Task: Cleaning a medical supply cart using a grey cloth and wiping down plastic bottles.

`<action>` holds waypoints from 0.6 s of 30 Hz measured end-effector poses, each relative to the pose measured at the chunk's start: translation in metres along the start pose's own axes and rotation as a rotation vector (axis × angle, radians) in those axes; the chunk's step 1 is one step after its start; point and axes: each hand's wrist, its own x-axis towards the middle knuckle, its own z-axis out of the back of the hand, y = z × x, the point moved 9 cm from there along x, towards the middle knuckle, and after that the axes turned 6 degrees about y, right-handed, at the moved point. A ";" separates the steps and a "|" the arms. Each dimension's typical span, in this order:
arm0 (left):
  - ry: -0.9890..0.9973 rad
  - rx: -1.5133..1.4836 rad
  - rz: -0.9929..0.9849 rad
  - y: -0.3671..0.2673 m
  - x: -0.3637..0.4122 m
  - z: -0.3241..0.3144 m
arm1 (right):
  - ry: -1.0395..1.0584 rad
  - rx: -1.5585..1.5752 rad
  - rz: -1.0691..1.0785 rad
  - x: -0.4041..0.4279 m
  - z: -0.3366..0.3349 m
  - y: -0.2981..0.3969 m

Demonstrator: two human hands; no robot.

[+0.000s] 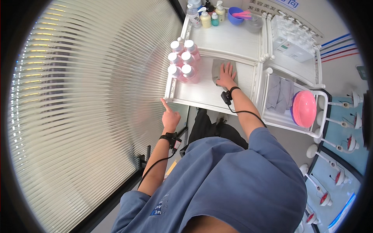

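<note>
My right hand lies spread flat on a folded grey cloth, pressing it against the white shelf top. Left of the cloth, several pink bottles with white caps stand in two rows on the same shelf. My left hand is near the shelf's front left corner, index finger extended toward the corner and the other fingers curled, with nothing seen in it. Whether that fingertip touches the corner, I cannot tell. Both wrists wear black straps with cabled devices.
Ribbed glass partition rises at left. Behind are pump bottles and a blue bowl with pink tools. At right stand white pump bottles, a white rack holding grey towels and pink bowls, and several lamps.
</note>
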 end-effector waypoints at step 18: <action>-0.013 0.060 -0.284 -0.072 0.026 0.004 | -0.062 0.144 0.448 -0.051 -0.046 0.030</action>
